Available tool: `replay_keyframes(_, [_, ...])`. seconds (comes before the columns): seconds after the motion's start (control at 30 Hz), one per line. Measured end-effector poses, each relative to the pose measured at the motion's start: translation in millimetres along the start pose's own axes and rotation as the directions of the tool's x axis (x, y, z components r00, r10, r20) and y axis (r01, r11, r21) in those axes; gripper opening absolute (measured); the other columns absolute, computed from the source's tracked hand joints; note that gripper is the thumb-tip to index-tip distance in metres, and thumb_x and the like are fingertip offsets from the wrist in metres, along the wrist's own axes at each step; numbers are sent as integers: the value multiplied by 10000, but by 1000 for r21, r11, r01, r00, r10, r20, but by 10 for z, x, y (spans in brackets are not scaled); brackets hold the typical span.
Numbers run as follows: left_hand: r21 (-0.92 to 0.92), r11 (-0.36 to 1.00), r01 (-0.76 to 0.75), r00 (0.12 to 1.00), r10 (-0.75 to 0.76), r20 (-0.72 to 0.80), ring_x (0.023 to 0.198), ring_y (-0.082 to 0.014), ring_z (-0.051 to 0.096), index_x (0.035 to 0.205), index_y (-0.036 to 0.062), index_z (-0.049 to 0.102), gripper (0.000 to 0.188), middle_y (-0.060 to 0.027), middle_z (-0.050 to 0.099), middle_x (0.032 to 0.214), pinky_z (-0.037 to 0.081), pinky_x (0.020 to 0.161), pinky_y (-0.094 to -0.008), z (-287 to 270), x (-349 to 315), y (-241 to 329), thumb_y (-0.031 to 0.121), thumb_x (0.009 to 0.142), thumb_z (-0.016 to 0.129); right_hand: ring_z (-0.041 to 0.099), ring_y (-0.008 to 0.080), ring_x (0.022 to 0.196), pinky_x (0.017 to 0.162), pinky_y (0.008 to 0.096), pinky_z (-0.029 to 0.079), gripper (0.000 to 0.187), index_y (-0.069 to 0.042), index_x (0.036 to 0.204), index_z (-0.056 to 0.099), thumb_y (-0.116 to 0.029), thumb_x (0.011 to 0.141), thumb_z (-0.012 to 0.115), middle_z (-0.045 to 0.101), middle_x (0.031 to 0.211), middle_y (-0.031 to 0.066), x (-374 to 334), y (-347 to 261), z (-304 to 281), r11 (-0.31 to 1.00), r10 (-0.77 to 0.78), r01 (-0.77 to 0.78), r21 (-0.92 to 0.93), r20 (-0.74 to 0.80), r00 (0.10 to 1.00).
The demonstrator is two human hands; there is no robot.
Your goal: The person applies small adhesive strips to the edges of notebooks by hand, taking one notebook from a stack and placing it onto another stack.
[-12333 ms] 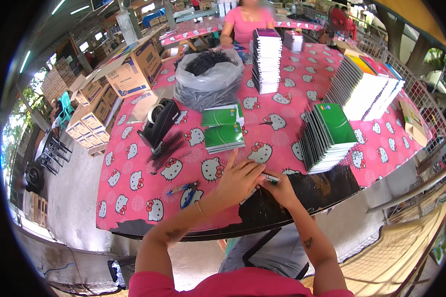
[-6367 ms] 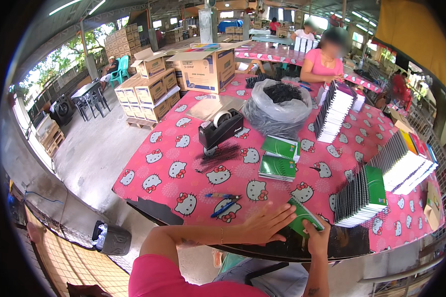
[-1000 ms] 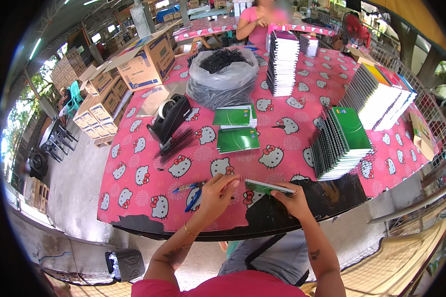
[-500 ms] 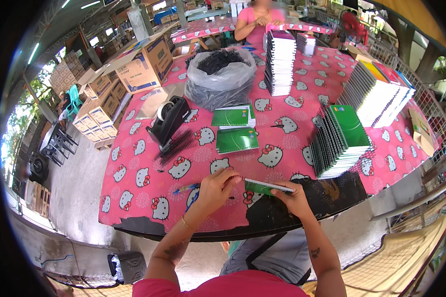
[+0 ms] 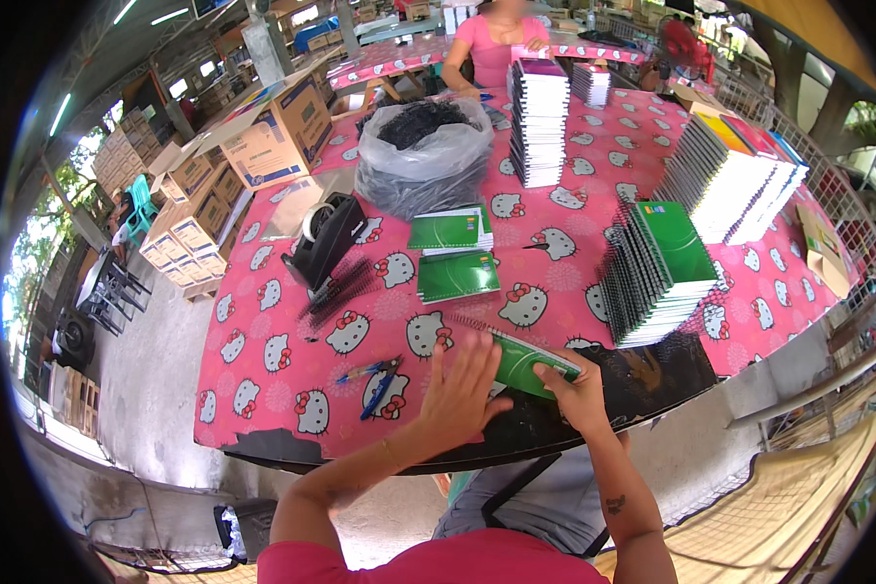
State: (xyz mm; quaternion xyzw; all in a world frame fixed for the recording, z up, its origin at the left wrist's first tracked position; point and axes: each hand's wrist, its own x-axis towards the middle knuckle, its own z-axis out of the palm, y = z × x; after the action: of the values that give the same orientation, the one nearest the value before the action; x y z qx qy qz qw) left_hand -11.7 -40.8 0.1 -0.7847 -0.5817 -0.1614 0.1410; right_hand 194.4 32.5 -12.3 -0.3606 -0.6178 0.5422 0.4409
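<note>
A green notebook (image 5: 523, 366) is in my right hand (image 5: 576, 391), gripped at its right end with the thumb across the cover. A thin dark spiral coil (image 5: 472, 325) sticks out past the notebook's far left corner. My left hand (image 5: 462, 391) lies at the notebook's left end, fingers stretched out and slightly blurred. It seems to touch the coil or the edge there, but the contact is hidden. Left of that hand, blue-handled pliers (image 5: 383, 391) rest on the pink tablecloth (image 5: 292, 389) beside another slim blue tool (image 5: 358, 370).
Two piles of green notebooks (image 5: 457, 276) lie ahead, with a black tape dispenser (image 5: 323, 243) and loose coils (image 5: 339, 297) to their left. A bag of coils (image 5: 423, 161) stands behind. Notebook stacks (image 5: 660, 273) rise at right. A person in pink (image 5: 492, 49) is across the table.
My left hand has gone from a pinch to outstretched fingers and moved right, against the notebook's left end. The notebook's green cover now faces up more. The coil shows beyond its corner.
</note>
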Motion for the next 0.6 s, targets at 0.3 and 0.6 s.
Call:
replay_keyframes(0.3, [-68, 992, -107, 994, 107, -7, 1509, -424, 216, 1509, -79, 311, 845, -269, 273, 1602, 120, 1146, -694, 58, -106, -9, 558, 976, 462, 571, 43, 779, 679, 221, 471, 179, 19, 1072, 718, -70, 917, 725, 686, 860, -1, 10, -110, -37, 995, 39, -43, 85, 55, 998])
replay_keyframes(0.6, [-6, 996, -87, 990, 86, -107, 1414, -351, 419, 1414, -21, 497, 670, -206, 512, 1455, 191, 1152, -643, -45, 17, 102, 483, 974, 529, 559, 32, 729, 652, 209, 460, 168, -2, 1066, 725, -86, 921, 732, 668, 844, -24, -14, -157, 53, 988, 44, -44, 149, 8, 999])
